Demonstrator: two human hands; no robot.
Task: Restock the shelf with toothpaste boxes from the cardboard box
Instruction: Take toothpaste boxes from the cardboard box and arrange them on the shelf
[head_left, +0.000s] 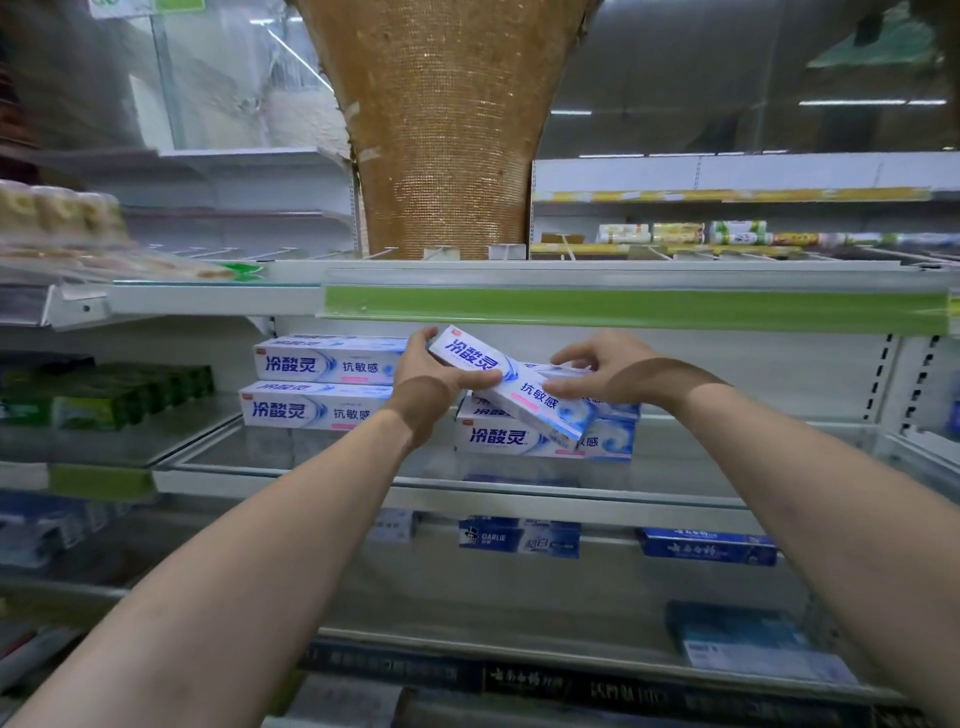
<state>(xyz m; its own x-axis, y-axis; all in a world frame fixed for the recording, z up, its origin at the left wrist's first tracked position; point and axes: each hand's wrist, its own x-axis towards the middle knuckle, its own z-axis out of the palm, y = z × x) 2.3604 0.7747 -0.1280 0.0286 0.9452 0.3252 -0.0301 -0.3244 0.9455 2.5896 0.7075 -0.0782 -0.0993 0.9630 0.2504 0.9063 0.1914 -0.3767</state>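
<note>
Toothpaste box (511, 387) hangs tilted, slanting down to the right, just over the right stack (519, 439) on the shelf (519, 486), w/ its low end above the top pack there. Left hand (431, 374) grips the upper-left end, fingers curled round it. Right hand (597, 371) is half curled at the lower-right part. We think its thumb & fingertips pinch the box lightly, but blur there means we can't rule out the pack beneath. Left stack (322, 382), two high, stands just beside the left hand. Cardboard box is out of view

Handling, as we judge it: a light carton, stiff along its length but thin-walled, so it'd dent if squeezed mid-span. The print is glossy, so it's a bit slippery. We'd hold it at both short ends or along the long edges w/ fingers spread, then lay it flat on the stack w/ the printed face out

Writing: the packs read 冷酸灵 in big blue characters, w/ 抗敏感 smaller to the right. One shelf down, a dark blue box (519, 538) reads DARLIE. Green strip (623, 309) on the shelf edge above carries no text we can read
</note>
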